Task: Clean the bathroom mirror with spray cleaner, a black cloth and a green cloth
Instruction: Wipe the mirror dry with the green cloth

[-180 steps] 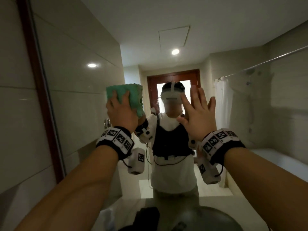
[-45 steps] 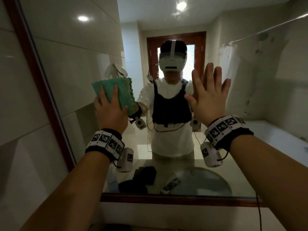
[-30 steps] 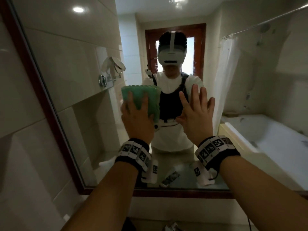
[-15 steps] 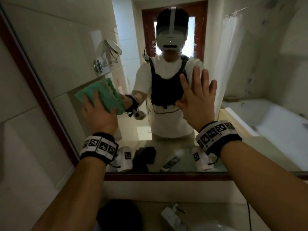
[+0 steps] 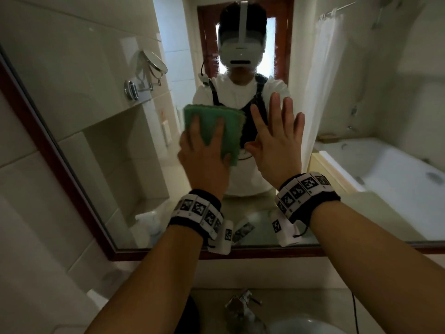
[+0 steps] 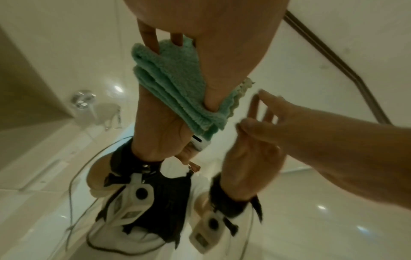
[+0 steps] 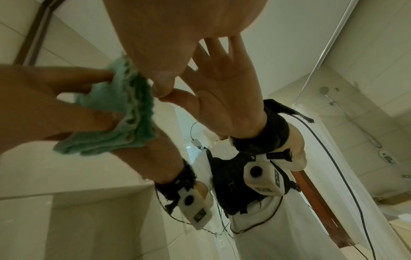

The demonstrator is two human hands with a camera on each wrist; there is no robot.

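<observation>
In the head view my left hand (image 5: 204, 160) presses a folded green cloth (image 5: 216, 121) flat against the bathroom mirror (image 5: 96, 97), near its middle, fingers spread straight over the cloth. The left wrist view shows the cloth (image 6: 177, 84) between my palm (image 6: 211, 52) and the glass. My right hand (image 5: 277, 141) lies flat on the mirror just right of the cloth, fingers spread, holding nothing. The right wrist view shows the same, the cloth (image 7: 131, 105) to its left. A dark shape (image 5: 192, 314) by my left forearm may be the black cloth.
The mirror has a dark red-brown frame (image 5: 60, 169). Below it are a chrome faucet (image 5: 240, 307) and the sink basin (image 5: 301, 326). A labelled bottle (image 5: 243, 231) shows as a reflection low in the glass. The bathtub and shower curtain are reflected at right.
My left hand has swept the green cloth from the mirror's left side to the middle, beside my right hand. The right hand stays flat on the glass. My view has tilted down.
</observation>
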